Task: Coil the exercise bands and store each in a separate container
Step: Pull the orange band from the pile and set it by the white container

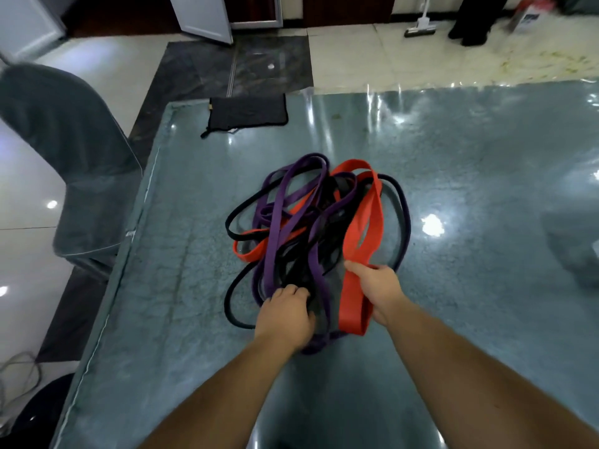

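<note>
A tangled heap of exercise bands lies on the middle of the blue-grey table. A wide red band loops through it on the right. Purple bands and thin black bands wind around it. My right hand grips the near part of the red band. My left hand is curled on the near end of the pile, holding purple and dark bands. A flat black mesh bag lies at the table's far edge.
A grey covered chair stands off the table's left side. A person's dark legs and a mop are on the tiled floor beyond. Cables lie on the floor at the lower left.
</note>
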